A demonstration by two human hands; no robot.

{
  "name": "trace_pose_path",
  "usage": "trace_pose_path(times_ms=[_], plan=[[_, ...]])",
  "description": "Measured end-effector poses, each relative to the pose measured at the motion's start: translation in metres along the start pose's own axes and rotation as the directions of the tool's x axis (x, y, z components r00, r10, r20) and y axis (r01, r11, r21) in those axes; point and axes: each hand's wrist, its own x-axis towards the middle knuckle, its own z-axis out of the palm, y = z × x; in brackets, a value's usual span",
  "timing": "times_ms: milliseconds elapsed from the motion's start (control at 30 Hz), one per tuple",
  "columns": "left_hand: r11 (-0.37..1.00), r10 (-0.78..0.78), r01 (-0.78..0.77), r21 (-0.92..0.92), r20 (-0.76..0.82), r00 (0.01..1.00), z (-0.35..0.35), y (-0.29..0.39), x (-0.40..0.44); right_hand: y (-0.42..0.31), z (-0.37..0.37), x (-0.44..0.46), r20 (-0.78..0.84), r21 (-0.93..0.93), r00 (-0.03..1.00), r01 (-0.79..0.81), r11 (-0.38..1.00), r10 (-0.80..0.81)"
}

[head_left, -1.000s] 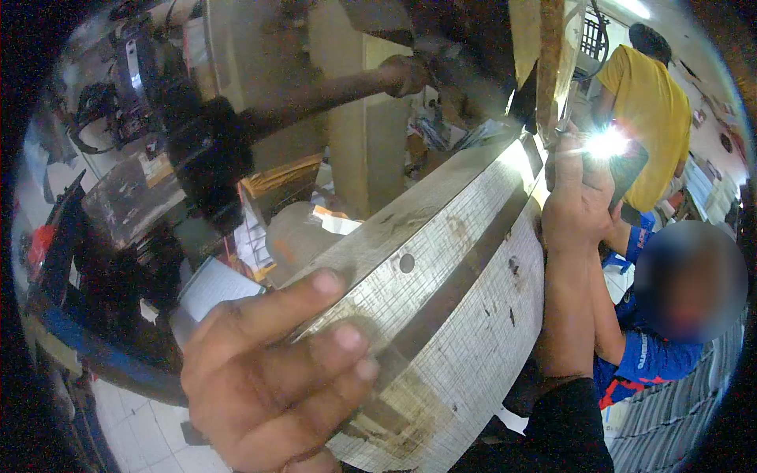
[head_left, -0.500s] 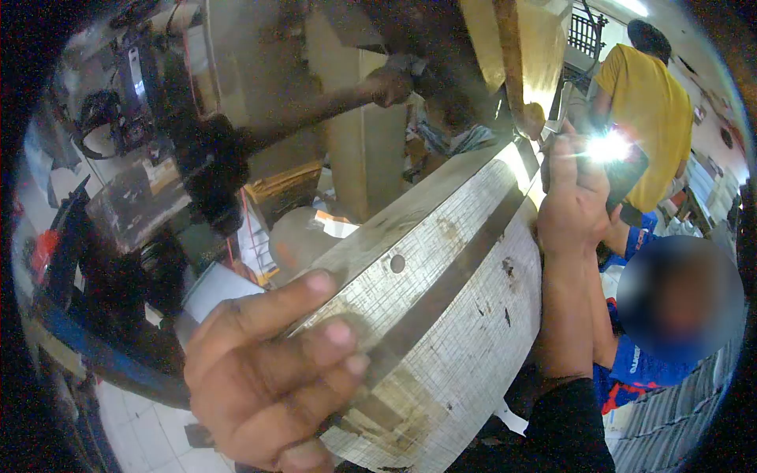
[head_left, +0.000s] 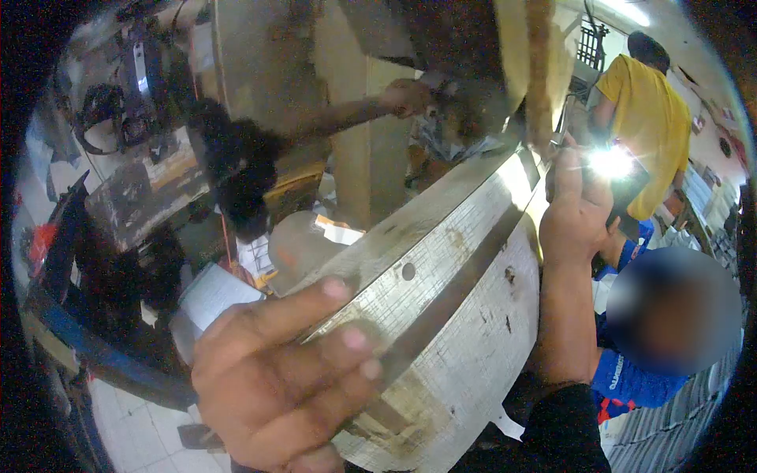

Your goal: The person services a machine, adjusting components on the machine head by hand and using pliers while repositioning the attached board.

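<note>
A long whitish panel [head_left: 449, 331] with a fine cross-lined surface, a dark lengthwise band and a round hole slants across the middle. My left hand [head_left: 292, 378] is bent over its near left edge, fingertips against the surface. At the far end my right hand [head_left: 579, 201] is closed, its fingers curled beside a brightly lit corner; what they hold is hidden. Right behind that hand shines a strong light [head_left: 611, 162] on a dark, phone-like object [head_left: 631, 183]. A co-worker's hand [head_left: 613, 240] is just below it.
A co-worker in blue [head_left: 639, 378] is close on my right. Another person in a yellow shirt [head_left: 650, 118] stands farther back. At left are a worn wooden block [head_left: 150, 189] and dark machine parts. A brown upright bar [head_left: 538, 71] rises beyond the panel.
The view has shifted slightly, so the panel and my left hand appear a little farther right. My hands keep nearly the same places on or beside the panel.
</note>
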Motion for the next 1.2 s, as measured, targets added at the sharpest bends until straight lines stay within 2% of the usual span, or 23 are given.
trace_pose_path(times_ms=[33, 133, 233, 300, 333, 367, 433, 500, 533, 567, 667, 700, 833, 900, 1033, 1067, 1133, 1167, 1200], plan=[[1.000, 0.004, -0.004, 0.000, 0.011, 1.000, -0.001, -0.001, -0.001, -0.004, 0.001, 0.002, -0.009, -0.035, 1.000, 0.024, 0.999, -0.025], [1.000, 0.029, -0.029, 0.007, 0.016, 0.999, -0.003, -0.004, -0.003, -0.030, 0.009, 0.002, -0.080, 0.060, 0.994, -0.073, 0.995, 0.078], [0.999, 0.014, -0.015, 0.030, 0.018, 1.000, -0.005, -0.001, -0.005, -0.037, 0.010, 0.006, 0.052, 0.083, 0.994, 0.087, 0.993, -0.092], [0.998, -0.007, 0.005, 0.056, 0.020, 1.000, -0.002, 0.003, -0.004, -0.030, 0.012, 0.005, 0.107, 0.128, 0.992, 0.059, 0.990, -0.073], [0.997, -0.047, 0.049, 0.064, -0.033, 0.998, 0.002, 0.006, -0.005, -0.028, 0.012, 0.005, 0.125, 0.145, 0.990, 0.048, 0.988, -0.066], [0.994, -0.084, 0.090, 0.069, -0.087, 0.993, 0.005, 0.008, -0.005, -0.028, 0.012, 0.006, 0.115, 0.112, 0.986, 0.108, 0.988, -0.121], [0.995, -0.076, 0.079, 0.064, -0.047, 0.996, -0.001, 0.007, -0.005, -0.023, 0.013, 0.009, 0.100, 0.094, 0.973, 0.201, 0.975, -0.210], [0.996, -0.068, 0.068, 0.055, -0.009, 0.998, -0.002, 0.009, -0.005, -0.020, 0.011, 0.009, 0.116, 0.118, 0.973, 0.188, 0.975, -0.201], [0.989, -0.123, 0.124, 0.080, -0.023, 0.992, -0.001, 0.013, -0.005, -0.019, 0.009, 0.009, 0.140, 0.136, 0.972, 0.170, 0.976, -0.189], [0.978, -0.177, 0.180, 0.104, -0.038, 0.983, 0.001, 0.017, -0.006, -0.013, 0.006, 0.008, 0.158, 0.077, 0.966, 0.193, 0.978, -0.203], [0.964, -0.209, 0.224, 0.142, -0.113, 0.971, 0.005, 0.021, -0.007, -0.014, 0.004, 0.010, 0.136, 0.137, 0.964, 0.209, 0.968, -0.227], [0.972, -0.175, 0.189, 0.141, -0.109, 0.979, 0.004, 0.018, -0.008, -0.014, 0.003, 0.010, 0.153, 0.189, 0.975, 0.130, 0.973, -0.160], [0.961, -0.152, 0.178, 0.211, -0.135, 0.979, 0.006, 0.015, -0.010, -0.006, -0.002, 0.009, 0.148, 0.203, 0.980, 0.102, 0.974, -0.134], [0.984, -0.097, 0.116, 0.134, -0.138, 0.986, 0.005, 0.011, -0.012, -0.003, -0.005, 0.007, 0.180, 0.235, 0.982, 0.018, 0.972, -0.062], [0.994, -0.058, 0.069, 0.091, -0.120, 0.991, 0.012, 0.003, -0.010, -0.001, -0.006, 0.008, 0.156, 0.264, 0.985, 0.029, 0.964, -0.073], [0.996, 0.079, -0.067, 0.066, -0.213, 0.974, 0.018, -0.008, -0.018, -0.001, -0.006, 0.008, 0.137, 0.276, 0.987, 0.040, 0.960, -0.081], [0.977, 0.212, -0.205, 0.056, -0.297, 0.931, 0.017, -0.008, -0.017, -0.001, -0.007, 0.009, 0.114, 0.293, 0.990, 0.047, 0.955, -0.084], [0.991, 0.097, -0.072, 0.111, -0.240, 0.966, 0.012, 0.002, -0.012, -0.001, -0.008, 0.008, 0.116, 0.308, 0.989, 0.047, 0.950, -0.087], [0.990, 0.037, -0.007, 0.143, -0.210, 0.977, 0.012, 0.007, -0.011, 0.000, -0.009, 0.009, 0.118, 0.323, 0.989, 0.049, 0.945, -0.092]])
